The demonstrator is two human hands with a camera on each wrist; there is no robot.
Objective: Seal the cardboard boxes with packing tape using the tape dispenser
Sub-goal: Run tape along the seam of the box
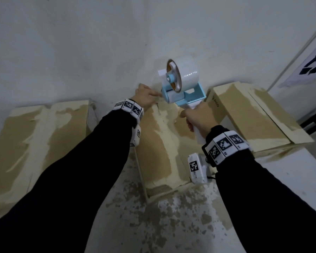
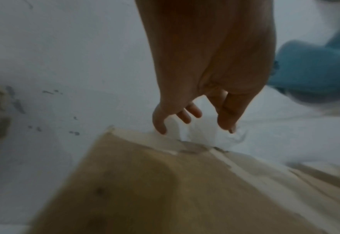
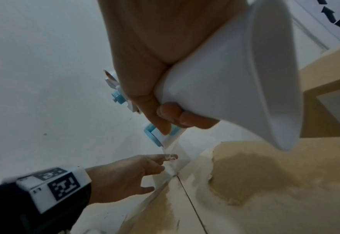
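Observation:
My right hand (image 1: 195, 115) grips the white handle (image 3: 235, 88) of a blue-and-white tape dispenser (image 1: 186, 95), which carries a roll of clear tape (image 1: 187, 73). The dispenser hangs tilted above the far edge of the middle cardboard box (image 1: 164, 136), close to the wall. A short strip of tape (image 3: 175, 152) runs from the dispenser's mouth (image 3: 157, 136) down behind that edge. My left hand (image 1: 146, 96) reaches over the same edge with straight fingers, and its fingertips (image 3: 170, 156) touch the strip. The box's centre seam (image 3: 187, 194) runs toward me.
A second box (image 1: 35, 136) lies at the left and a third (image 1: 248, 114) at the right, both with torn, patchy tops. All stand on a white table (image 1: 171, 225) flecked with cardboard scraps, against a white wall (image 1: 80, 52). A sheet with black arrows (image 1: 312, 66) hangs at the far right.

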